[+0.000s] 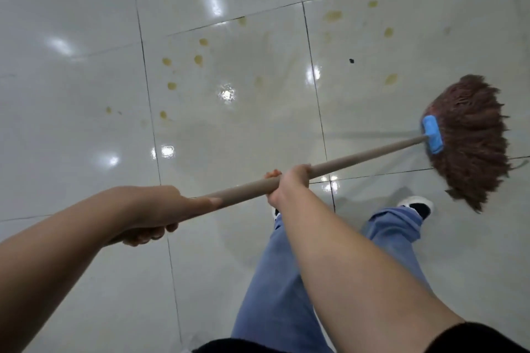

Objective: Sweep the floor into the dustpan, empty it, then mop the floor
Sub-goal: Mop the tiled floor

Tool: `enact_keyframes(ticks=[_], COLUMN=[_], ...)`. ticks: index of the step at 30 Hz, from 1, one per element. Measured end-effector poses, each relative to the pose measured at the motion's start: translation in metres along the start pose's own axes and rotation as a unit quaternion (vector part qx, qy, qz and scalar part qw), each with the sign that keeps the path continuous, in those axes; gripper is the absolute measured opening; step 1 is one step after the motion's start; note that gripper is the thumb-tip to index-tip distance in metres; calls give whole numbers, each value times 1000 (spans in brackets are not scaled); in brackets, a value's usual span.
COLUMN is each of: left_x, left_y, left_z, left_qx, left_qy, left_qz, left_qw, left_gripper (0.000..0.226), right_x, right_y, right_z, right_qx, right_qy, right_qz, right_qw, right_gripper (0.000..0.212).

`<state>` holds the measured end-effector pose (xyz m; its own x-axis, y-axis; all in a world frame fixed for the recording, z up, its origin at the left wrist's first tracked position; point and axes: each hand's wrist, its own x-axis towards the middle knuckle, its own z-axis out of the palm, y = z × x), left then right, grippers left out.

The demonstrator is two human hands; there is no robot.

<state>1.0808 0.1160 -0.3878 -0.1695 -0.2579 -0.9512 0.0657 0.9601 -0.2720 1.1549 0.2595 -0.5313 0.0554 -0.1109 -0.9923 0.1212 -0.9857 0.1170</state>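
L hand point(155, 209) curled round top end of brown string mop w/ wooden pole point(358, 156), R hand point(289, 183) gripping pole mid-shaft, mop head on glossy white tiled floor point(86, 23) w/ yellowish stains point(332, 16)

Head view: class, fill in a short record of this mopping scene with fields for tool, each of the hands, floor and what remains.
tool: mop with brown string head, blue clamp, wooden handle
left hand: grips the near end of the handle
right hand: grips the handle further along
mop head position: on the floor at the right, ahead of a shoe
floor: glossy pale tiles with dark joints
remains: yellowish stains and a small dark speck
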Motion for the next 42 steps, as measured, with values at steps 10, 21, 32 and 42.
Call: enact_keyframes(ticks=[10,21,32,42], left_x=[-2,-53,-167,-185], left_y=[60,376,682,820], left_z=[18,40,71,96], left_qx=[-20,20,43,114], left_qy=[-19,-28,-3,-13], left_qz=[12,58,90,127], left_qw=[1000,998,995,985], left_gripper=[84,75,70,71], right_x=[11,8,-47,-46], right_y=[-55,-355,-619,-757], right_z=[-20,-119,-236,-285], right_qx=[14,92,186,172], right_qy=[12,2,-92,-31], right_qz=[-42,-108,-159,-107], right_qw=[999,990,965,979], right_gripper=[45,47,44,44])
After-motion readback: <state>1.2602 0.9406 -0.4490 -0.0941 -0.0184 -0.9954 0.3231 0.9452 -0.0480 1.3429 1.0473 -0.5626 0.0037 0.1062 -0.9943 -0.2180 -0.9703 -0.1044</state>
